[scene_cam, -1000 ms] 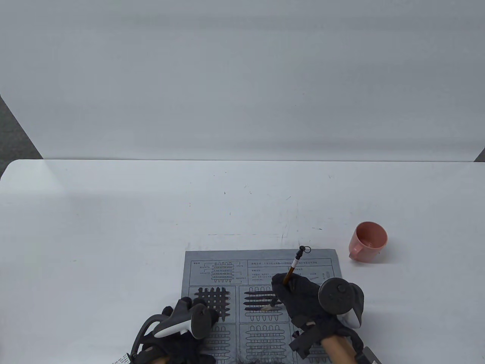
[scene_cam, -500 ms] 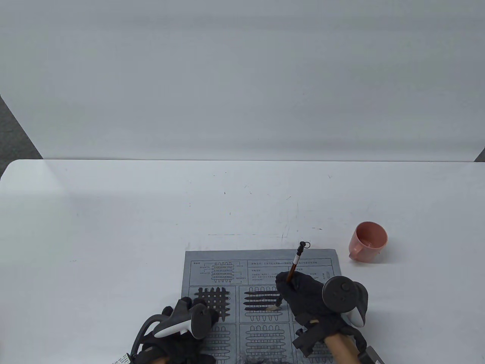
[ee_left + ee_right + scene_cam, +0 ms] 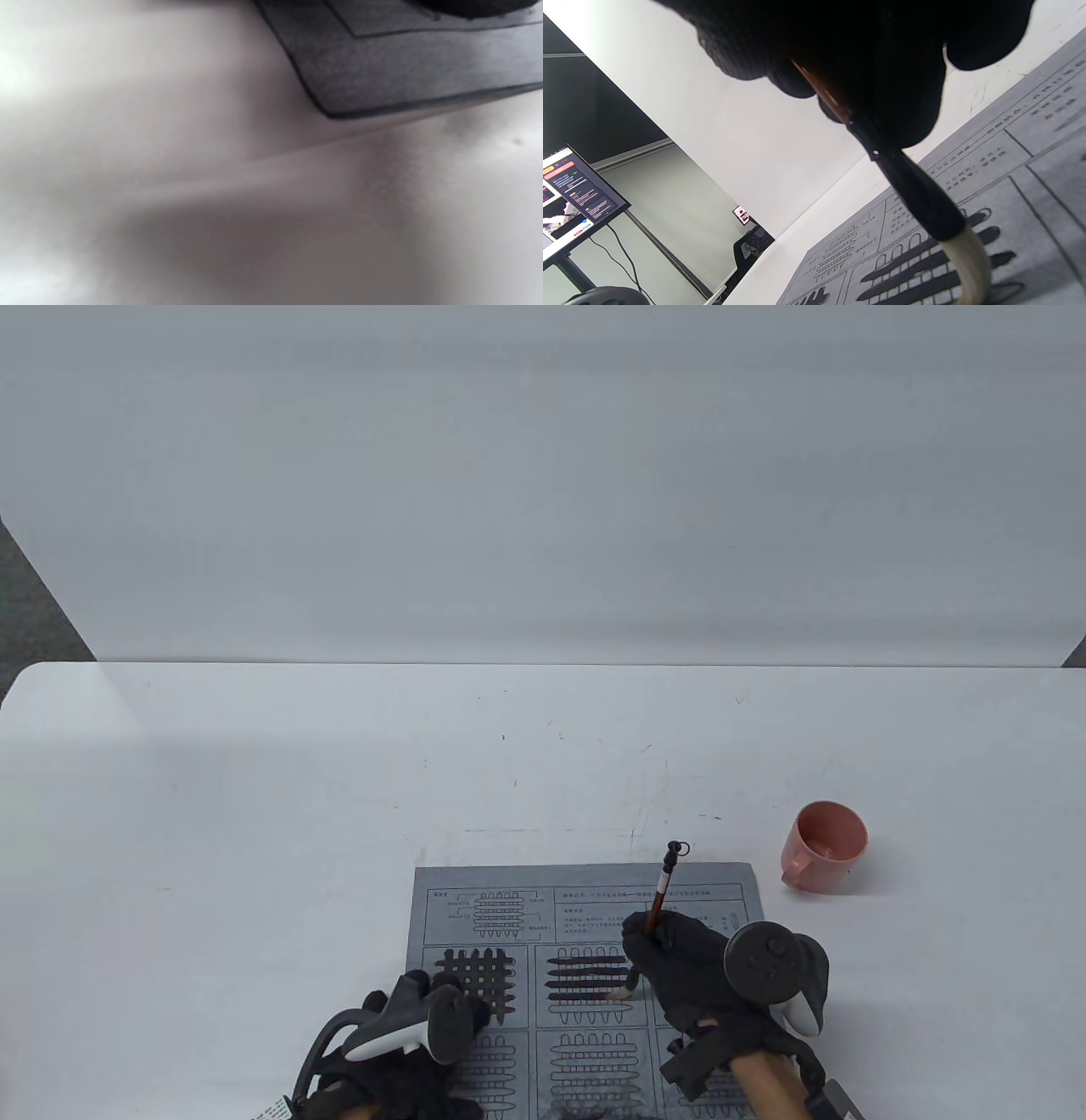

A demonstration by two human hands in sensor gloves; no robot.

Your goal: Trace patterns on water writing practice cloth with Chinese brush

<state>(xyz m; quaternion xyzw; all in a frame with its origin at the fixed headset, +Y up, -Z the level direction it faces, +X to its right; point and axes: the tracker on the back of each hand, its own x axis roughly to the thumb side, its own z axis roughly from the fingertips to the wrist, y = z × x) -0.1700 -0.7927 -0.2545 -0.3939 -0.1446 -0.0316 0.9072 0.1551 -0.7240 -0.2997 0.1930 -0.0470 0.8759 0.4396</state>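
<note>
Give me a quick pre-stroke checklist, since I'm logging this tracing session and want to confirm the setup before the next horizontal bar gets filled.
1. Brush in the right hand, grip on the handle: ok.
2. Bristle tip on the cloth, at the right end of the dark bars in the middle panel: ok.
3. Left hand resting on the cloth's left part to steady it: ok.
4. Cloth lying flat: ok where visible; its near edge is out of the table view.
5. Bristles wet enough for another bar: cannot tell.
6. Pink cup upright, right of the cloth and apart from it: ok.
</note>
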